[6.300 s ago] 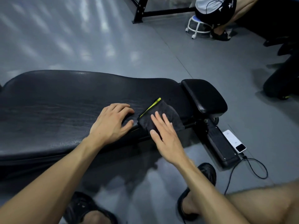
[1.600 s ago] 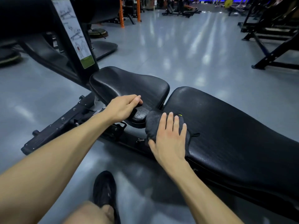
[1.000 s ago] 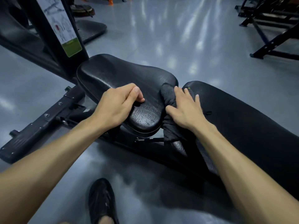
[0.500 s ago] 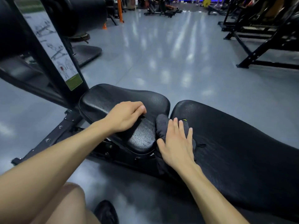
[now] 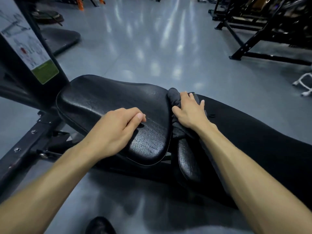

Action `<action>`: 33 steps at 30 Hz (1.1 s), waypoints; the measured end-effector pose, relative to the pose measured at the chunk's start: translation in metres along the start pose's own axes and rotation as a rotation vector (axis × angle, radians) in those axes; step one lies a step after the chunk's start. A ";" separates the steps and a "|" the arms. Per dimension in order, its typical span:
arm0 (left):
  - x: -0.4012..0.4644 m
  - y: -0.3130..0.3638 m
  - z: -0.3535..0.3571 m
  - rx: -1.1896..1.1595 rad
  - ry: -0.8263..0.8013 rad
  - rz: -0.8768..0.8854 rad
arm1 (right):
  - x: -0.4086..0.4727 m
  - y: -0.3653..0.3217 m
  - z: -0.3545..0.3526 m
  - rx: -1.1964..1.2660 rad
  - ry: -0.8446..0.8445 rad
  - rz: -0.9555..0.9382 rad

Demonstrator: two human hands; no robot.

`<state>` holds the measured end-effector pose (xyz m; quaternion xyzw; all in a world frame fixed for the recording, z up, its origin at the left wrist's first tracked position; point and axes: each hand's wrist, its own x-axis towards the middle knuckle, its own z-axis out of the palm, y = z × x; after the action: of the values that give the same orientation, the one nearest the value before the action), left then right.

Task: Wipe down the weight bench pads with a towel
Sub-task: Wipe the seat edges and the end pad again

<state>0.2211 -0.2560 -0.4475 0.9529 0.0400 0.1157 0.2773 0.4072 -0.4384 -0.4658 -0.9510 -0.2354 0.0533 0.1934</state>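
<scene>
The person is crouching on the near side of a black weight bench. The left hand [image 5: 116, 127] is resting on the seat pad [image 5: 108, 105], its fingers curled loosely and gripping nothing, the thumb lying along the forefinger. The right hand [image 5: 189, 112] is pressing a dark towel [image 5: 175, 102] into the gap between the seat pad and the long back pad [image 5: 253, 135] to its right, the fingers spread and bending down over the cloth. The towel is bunching up at the far end of the gap and trailing down under the wrist. A shoe [image 5: 99, 225] is showing at the near edge on the grey floor [image 5: 152, 48]. A machine post with an instruction placard [image 5: 27, 46] is standing at far left.
</scene>
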 end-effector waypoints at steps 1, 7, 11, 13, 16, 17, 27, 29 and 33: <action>0.001 -0.001 0.000 0.003 0.005 0.002 | 0.008 0.000 -0.002 -0.001 0.003 0.009; 0.010 -0.005 0.000 -0.010 0.043 0.011 | 0.064 0.004 -0.005 -0.050 -0.004 0.110; 0.016 -0.006 -0.002 -0.028 0.061 0.006 | 0.091 0.003 -0.005 -0.074 0.003 0.196; 0.019 -0.006 -0.004 -0.018 0.050 0.009 | 0.100 0.003 -0.004 -0.093 0.034 0.234; 0.024 -0.006 -0.006 -0.010 0.031 0.011 | 0.100 0.001 -0.002 -0.137 0.017 0.245; 0.025 -0.006 -0.007 -0.012 0.030 0.007 | 0.097 0.001 -0.002 -0.140 0.012 0.239; 0.038 0.002 -0.007 0.019 0.035 -0.068 | 0.020 -0.013 -0.002 0.018 0.167 0.069; 0.034 0.004 -0.007 0.034 0.031 -0.074 | -0.004 -0.018 -0.002 0.075 0.204 0.072; 0.015 0.013 -0.010 0.066 0.001 -0.064 | -0.046 -0.022 -0.004 0.148 0.232 0.093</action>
<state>0.2337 -0.2600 -0.4295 0.9597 0.0746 0.1057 0.2493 0.3584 -0.4435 -0.4528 -0.9438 -0.1627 -0.0311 0.2861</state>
